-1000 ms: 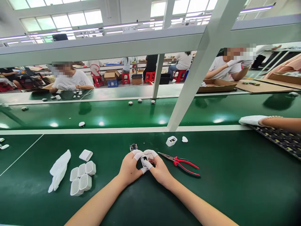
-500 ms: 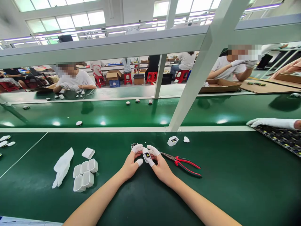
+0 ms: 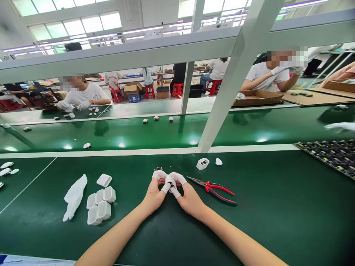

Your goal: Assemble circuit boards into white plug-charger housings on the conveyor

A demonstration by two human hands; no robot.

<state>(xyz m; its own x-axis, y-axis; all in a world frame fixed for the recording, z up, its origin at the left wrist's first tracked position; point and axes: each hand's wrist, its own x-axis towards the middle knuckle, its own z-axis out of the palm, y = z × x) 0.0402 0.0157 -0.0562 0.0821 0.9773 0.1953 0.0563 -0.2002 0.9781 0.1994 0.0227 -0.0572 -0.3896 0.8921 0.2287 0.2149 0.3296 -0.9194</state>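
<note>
Between my hands is a small white plastic housing (image 3: 169, 179) with a dark and yellow part showing in its opening. My right hand (image 3: 189, 196) is closed around it. The fingers and thumb of my left hand (image 3: 154, 194) pinch it from the other side. White finger cots cover my fingertips. Just beyond my left fingertips a small circuit board (image 3: 158, 169) shows, partly hidden. Red-handled long-nose pliers (image 3: 212, 187) lie to the right of my right hand. Farther back are another white housing (image 3: 203, 163) with metal contacts and a small white piece (image 3: 219, 162).
Several white housings (image 3: 101, 210) stand grouped at the left, beside a crumpled white glove (image 3: 75, 197). A tray of circuit boards (image 3: 330, 157) lies at the right. A slanted metal post (image 3: 222, 92) rises from the white rail. Beyond it, co-workers sit past the green belt (image 3: 124, 133).
My left thumb has come onto the housing, which has turned so less of its opening shows. At the right, a co-worker's gloved hand has left the tray. White pieces on the belt have shifted left.
</note>
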